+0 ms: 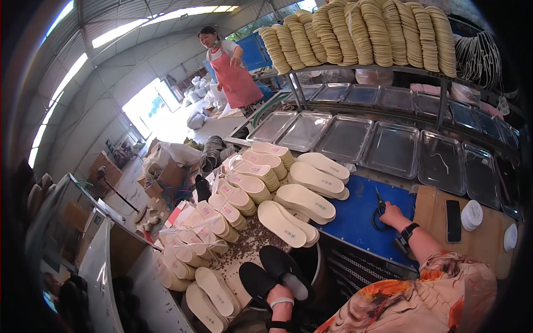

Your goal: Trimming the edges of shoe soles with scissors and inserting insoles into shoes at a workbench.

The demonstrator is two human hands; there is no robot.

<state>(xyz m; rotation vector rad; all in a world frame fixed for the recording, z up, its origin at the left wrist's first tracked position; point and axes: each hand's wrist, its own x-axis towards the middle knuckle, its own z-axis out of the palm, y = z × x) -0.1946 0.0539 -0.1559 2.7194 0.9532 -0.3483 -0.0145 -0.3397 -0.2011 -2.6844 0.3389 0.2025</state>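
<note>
At the lower middle, my left hand (280, 294) is closed around a pair of black cloth shoes (267, 272); its fingers are partly hidden by them. A pale insole area shows inside the right-hand shoe. My right hand (394, 216) reaches over the blue work surface (355, 208), with its fingers closed at the black handles of a pair of scissors (379, 213). The blades point away from me. Left of the blue surface, pairs of cream insoles (305, 202) lie in a row, the closest of them just beyond the shoes.
Bundled stacks of insoles (250, 186) cover the table's left side, among small brown bits. Metal trays (391, 149) line the back below a rack of stacked insoles (361, 36). A phone (453, 221) and white tub (472, 215) sit at right. An aproned person (239, 83) stands beyond.
</note>
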